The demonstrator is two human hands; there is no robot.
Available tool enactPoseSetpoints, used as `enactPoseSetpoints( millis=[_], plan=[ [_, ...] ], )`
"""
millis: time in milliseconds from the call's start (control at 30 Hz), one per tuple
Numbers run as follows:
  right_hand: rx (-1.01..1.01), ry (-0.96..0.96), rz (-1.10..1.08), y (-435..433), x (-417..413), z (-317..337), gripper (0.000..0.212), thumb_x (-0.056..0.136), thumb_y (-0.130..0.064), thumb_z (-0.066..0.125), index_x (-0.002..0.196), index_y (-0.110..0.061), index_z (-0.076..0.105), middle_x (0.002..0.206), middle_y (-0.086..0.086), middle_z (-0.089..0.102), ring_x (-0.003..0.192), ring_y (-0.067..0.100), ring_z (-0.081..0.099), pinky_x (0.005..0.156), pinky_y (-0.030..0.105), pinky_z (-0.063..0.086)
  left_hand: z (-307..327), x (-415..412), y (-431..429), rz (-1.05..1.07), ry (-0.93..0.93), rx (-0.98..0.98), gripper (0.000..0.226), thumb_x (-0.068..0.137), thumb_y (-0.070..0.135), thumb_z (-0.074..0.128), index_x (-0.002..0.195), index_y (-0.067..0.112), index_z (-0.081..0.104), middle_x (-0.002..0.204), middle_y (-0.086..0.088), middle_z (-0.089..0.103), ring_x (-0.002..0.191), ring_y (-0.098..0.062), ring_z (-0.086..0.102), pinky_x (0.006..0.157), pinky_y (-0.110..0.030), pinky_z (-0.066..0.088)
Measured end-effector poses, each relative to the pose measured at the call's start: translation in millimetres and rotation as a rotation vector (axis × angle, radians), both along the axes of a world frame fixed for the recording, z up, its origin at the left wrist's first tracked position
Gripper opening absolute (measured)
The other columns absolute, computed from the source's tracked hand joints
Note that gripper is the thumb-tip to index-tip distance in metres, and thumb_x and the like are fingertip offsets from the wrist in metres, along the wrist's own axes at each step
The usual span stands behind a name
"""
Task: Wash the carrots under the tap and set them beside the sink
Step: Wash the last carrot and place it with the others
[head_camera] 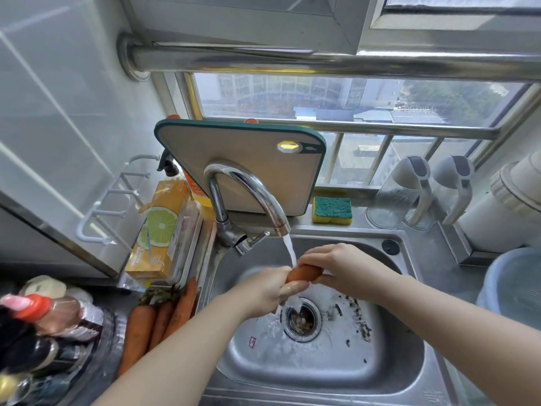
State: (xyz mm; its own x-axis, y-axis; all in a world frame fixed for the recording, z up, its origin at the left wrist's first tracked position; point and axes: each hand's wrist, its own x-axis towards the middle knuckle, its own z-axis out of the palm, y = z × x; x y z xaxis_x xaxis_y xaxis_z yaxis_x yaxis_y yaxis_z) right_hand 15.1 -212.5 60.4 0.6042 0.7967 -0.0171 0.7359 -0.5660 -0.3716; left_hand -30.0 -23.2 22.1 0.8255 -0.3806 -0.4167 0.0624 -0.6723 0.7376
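A few carrots (158, 320) lie on the counter just left of the steel sink (395, 361). Over the drain, the left hand (265, 291) and right hand (336, 268) each grip an end of one carrot (303, 272), held in the stream from the tap (248, 186). A cutting board (243, 159) stands behind it.

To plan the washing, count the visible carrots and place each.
4. One carrot is gripped by left hand and right hand under the running tap. Three carrots lie side by side on the counter left of the sink. The left forearm may hide more.
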Motion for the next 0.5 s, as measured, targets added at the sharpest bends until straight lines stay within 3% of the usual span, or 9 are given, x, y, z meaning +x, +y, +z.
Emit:
enactPoseSetpoints(
  millis=[100,167,233,300,367,467,500],
  plan=[
    [0.025,-0.043,-0.015,-2.3,1.6,-2.2,0.032,0.081,-0.031,0.071,0.112,-0.027,0.066,0.106,-0.01,0.069,0.091,0.011,0.064,0.079,0.027,0.052,5.3,5.2,7.2,0.004,0.066,-0.01,0.033,0.092,0.058,0.04,0.079,0.029,0.047,0.074,0.005,0.059,0.068,-0.019,0.058,0.071,-0.036,0.047],
    [0.029,0.041,-0.109,-0.9,0.0,-4.1,0.032,0.08,-0.036,0.071,0.11,-0.029,0.067,0.098,-0.01,0.07,0.085,0.01,0.062,0.077,0.027,0.049,6.5,8.5,5.8,-0.051,-0.072,0.231,0.032,0.091,0.061,0.038,0.088,0.031,0.047,0.092,0.001,0.064,0.089,-0.024,0.059,0.084,-0.041,0.045],
    [0.033,0.066,-0.16,0.7,2.7,-5.8,0.027,0.079,-0.04,0.07,0.105,-0.03,0.068,0.086,-0.01,0.07,0.073,0.005,0.056,0.073,0.026,0.044,6.7,8.8,-0.5,-0.1,-0.268,0.494,0.037,0.095,0.054,0.037,0.11,0.022,0.048,0.114,-0.004,0.061,0.107,-0.027,0.055,0.102,-0.044,0.033],
    [-0.013,0.061,-0.182,1.6,5.2,-6.9,0.027,0.081,-0.045,0.067,0.104,-0.032,0.068,0.077,-0.013,0.066,0.064,-0.001,0.048,0.084,0.024,0.039,3.9,6.1,-5.4,-0.13,-0.404,0.651,0.04,0.098,0.043,0.037,0.128,0.017,0.043,0.123,-0.005,0.056,0.112,-0.027,0.054,0.115,-0.048,0.015],
    [-0.042,0.111,-0.205,2.4,7.0,-7.3,0.028,0.084,-0.049,0.061,0.101,-0.028,0.069,0.072,-0.013,0.06,0.063,-0.001,0.046,0.092,0.025,0.031,-5.9,1.7,-4.6,-0.131,-0.641,0.742,0.034,0.098,0.027,0.037,0.128,0.014,0.046,0.109,-0.006,0.06,0.097,-0.028,0.06,0.115,-0.055,0.013],
    [-0.006,0.222,-0.228,8.9,5.6,-7.3,0.04,0.088,-0.05,0.056,0.081,-0.011,0.066,0.067,0.005,0.059,0.061,0.012,0.044,0.067,0.027,0.036,-19.7,-5.4,-1.1,-0.037,-0.921,0.787,0.029,0.081,0.013,0.03,0.103,0.012,0.049,0.076,-0.005,0.059,0.064,-0.026,0.061,0.099,-0.061,0.037],
    [-0.042,0.181,-0.219,11.2,3.6,-9.1,0.039,0.089,-0.051,0.054,0.085,-0.014,0.066,0.072,0.004,0.062,0.068,0.013,0.045,0.075,0.029,0.038,-21.2,-6.8,-1.5,-0.012,-0.938,0.773,0.023,0.079,0.015,0.03,0.098,0.012,0.044,0.07,-0.004,0.058,0.058,-0.025,0.059,0.096,-0.06,0.041]
  ],
)
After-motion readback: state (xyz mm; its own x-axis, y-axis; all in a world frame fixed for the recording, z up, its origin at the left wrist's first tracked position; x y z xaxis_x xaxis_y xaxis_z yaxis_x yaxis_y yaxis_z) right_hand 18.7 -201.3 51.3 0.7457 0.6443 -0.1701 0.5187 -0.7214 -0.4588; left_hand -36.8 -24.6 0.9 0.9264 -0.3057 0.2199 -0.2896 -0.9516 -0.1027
